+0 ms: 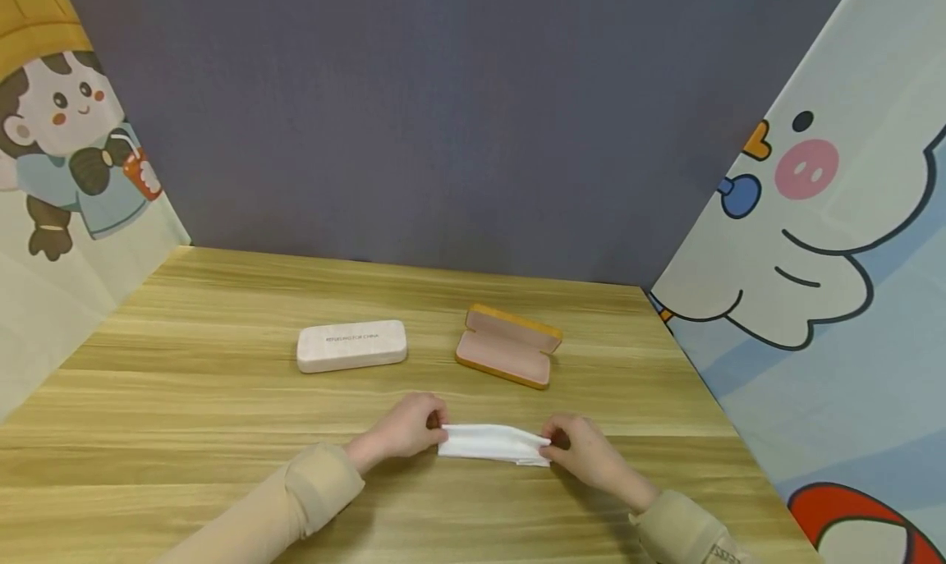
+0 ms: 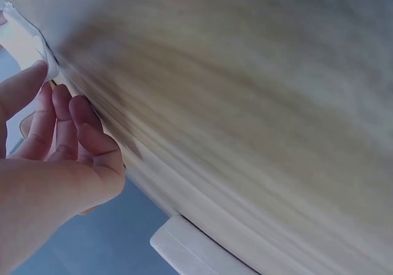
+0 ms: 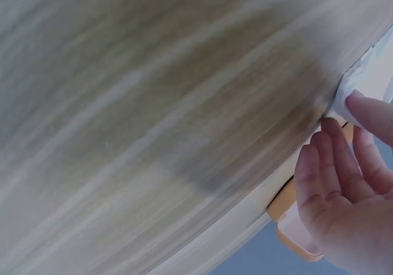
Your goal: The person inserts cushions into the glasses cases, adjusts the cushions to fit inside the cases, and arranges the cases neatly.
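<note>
A folded white cloth (image 1: 491,443), possibly a tissue, is stretched as a flat strip low over the front part of the table. My left hand (image 1: 412,424) pinches its left end between thumb and fingers. At the opposite end, my right hand (image 1: 587,453) pinches the cloth the same way. Close up in the left wrist view, the thumb of the left hand (image 2: 58,158) presses on a corner of the cloth (image 2: 24,42). The right wrist view has the right hand (image 3: 350,183) at the cloth's (image 3: 368,78) other edge, its far part cut off by the frame.
Behind the left hand lies a closed white glasses case (image 1: 351,347) with lettering on its lid. An orange glasses case (image 1: 510,346) with a pink lining stands open behind the cloth. The wooden table (image 1: 185,433) meets a grey back panel (image 1: 414,137) and printed side panels.
</note>
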A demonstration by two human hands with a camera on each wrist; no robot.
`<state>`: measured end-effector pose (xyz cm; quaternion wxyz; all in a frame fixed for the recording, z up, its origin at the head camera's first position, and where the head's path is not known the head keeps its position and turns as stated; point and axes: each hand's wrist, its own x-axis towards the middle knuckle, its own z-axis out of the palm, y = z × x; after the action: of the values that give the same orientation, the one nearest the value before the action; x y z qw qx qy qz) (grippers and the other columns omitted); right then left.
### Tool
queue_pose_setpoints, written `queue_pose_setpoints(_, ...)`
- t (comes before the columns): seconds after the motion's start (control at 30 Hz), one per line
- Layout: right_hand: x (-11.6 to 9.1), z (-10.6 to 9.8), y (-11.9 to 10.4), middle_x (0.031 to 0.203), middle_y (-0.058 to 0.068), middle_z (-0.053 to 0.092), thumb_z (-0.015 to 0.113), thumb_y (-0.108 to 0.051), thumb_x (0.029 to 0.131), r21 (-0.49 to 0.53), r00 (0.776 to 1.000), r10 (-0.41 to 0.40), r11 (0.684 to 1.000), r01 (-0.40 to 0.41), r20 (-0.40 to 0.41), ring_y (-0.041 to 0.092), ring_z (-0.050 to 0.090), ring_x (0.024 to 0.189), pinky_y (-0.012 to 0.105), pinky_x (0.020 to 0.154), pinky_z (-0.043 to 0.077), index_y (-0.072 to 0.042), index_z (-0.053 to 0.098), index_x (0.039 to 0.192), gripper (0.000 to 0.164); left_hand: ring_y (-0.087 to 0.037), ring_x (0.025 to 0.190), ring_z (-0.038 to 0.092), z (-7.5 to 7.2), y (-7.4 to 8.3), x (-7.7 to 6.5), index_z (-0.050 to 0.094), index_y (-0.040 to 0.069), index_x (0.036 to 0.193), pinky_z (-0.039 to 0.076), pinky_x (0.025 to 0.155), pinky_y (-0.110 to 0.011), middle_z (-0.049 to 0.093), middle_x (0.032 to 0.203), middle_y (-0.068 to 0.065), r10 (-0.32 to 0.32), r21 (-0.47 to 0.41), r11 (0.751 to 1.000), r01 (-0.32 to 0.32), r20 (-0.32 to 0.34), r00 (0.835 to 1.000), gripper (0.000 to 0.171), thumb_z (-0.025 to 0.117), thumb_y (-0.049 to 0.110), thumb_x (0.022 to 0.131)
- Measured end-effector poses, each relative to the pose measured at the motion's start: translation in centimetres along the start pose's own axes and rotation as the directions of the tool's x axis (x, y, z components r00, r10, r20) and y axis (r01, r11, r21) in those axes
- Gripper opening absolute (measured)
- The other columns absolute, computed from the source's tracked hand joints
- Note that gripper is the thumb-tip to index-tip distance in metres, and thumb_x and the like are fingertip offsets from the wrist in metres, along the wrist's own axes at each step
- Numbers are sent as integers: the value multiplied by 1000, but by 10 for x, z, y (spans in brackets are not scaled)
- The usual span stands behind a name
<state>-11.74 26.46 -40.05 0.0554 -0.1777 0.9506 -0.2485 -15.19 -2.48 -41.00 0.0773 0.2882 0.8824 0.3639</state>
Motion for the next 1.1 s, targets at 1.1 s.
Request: queue_pose_setpoints(1.1, 24, -27, -1, 82, 5, 69, 69, -12, 85, 104, 988, 18, 995, -3, -152, 3, 58, 73, 16, 63, 51, -5, 66, 88, 8, -14, 75, 61, -32, -3, 43, 61, 5, 88, 51, 66, -24, 68, 85, -9, -143, -137, 981, 134, -54, 988, 5, 64, 8, 87)
